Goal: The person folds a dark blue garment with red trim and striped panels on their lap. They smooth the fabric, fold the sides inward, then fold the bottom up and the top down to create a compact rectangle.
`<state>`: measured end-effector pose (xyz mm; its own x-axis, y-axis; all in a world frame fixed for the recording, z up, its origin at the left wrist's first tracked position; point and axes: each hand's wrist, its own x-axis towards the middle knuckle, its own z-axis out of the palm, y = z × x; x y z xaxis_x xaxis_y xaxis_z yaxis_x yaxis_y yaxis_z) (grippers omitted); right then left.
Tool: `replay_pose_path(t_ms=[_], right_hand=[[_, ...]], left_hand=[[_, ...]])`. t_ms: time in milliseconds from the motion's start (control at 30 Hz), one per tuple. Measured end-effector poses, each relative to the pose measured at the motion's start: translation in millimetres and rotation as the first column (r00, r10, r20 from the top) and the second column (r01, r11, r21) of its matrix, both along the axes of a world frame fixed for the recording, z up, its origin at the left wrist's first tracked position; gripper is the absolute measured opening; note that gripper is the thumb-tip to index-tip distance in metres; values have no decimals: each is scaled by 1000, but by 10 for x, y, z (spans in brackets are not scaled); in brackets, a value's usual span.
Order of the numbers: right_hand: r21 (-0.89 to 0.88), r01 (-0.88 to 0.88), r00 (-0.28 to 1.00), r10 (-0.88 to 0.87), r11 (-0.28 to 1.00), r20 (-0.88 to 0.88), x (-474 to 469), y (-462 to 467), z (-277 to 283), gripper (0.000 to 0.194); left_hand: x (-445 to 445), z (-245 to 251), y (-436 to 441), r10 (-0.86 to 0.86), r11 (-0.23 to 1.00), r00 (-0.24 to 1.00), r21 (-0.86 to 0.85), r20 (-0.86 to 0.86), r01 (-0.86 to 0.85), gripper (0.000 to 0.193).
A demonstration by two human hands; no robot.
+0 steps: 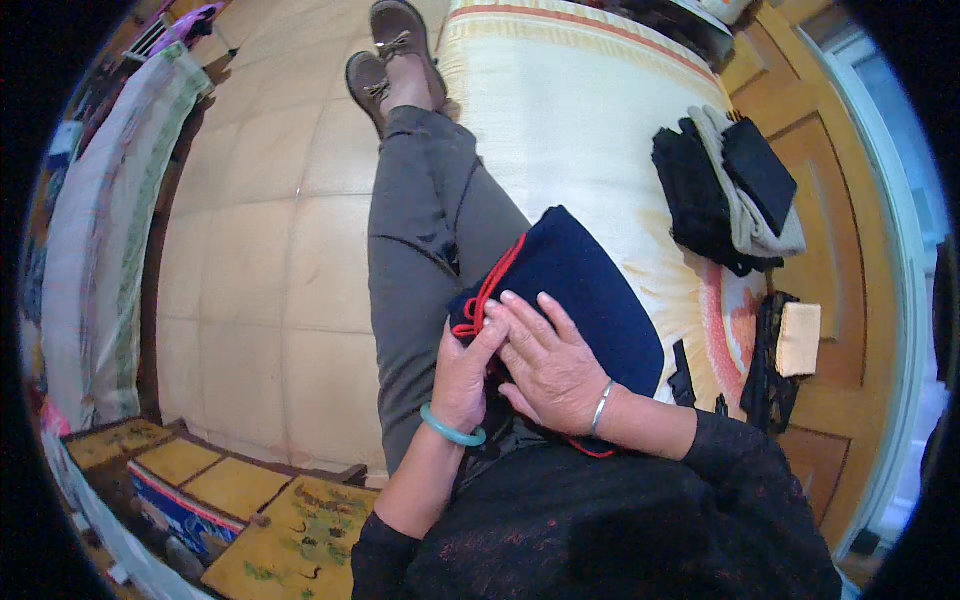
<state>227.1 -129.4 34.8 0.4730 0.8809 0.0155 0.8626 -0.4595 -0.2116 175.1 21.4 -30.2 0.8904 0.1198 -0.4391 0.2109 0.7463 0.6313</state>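
Observation:
A folded navy-blue cloth garment (pixel 592 292) lies across my lap, with its right part towards the bed. A looped red cord (pixel 491 289) runs along its left edge, and a short red length shows by my waist. My left hand (pixel 463 379), with a pale green bangle on the wrist, grips the garment's left edge; some of its fingers are hidden. Flat on top of the cloth lies my right hand (pixel 551 360), wearing a silver bangle. Its fingers are slightly apart, and their tips are beside the left hand and the cord.
On the bed (pixel 555 127) at right, folded black and grey clothes (pixel 757 195) form a pile. Nearer are black items (pixel 761 375) and a folded beige cloth (pixel 799 339). A wooden door (pixel 832 247) stands beyond. Tiled floor (pixel 247 262) and painted wooden furniture (pixel 300 532) are at left.

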Motion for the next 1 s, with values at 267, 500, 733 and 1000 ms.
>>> replay_pose_path(t_ms=[267,500,733,1000], right_hand=[[46,-106,991,110,993,-78,-183,-158,43,65],[237,43,993,-68,971,101,363,-126,148,56],[146,93,991,-106,985,81,463,108,-91,78],[286,121,992,-126,951,-2,366,4,-189,75]], left_hand=[[24,-39,-9,62,997,997,37,-47,-61,21],[76,-38,11,84,967,996,-243,39,-73,35],[-52,-129,1,72,971,997,-232,32,-63,43],[-202,54,-99,-292,912,954,-282,62,297,64]])
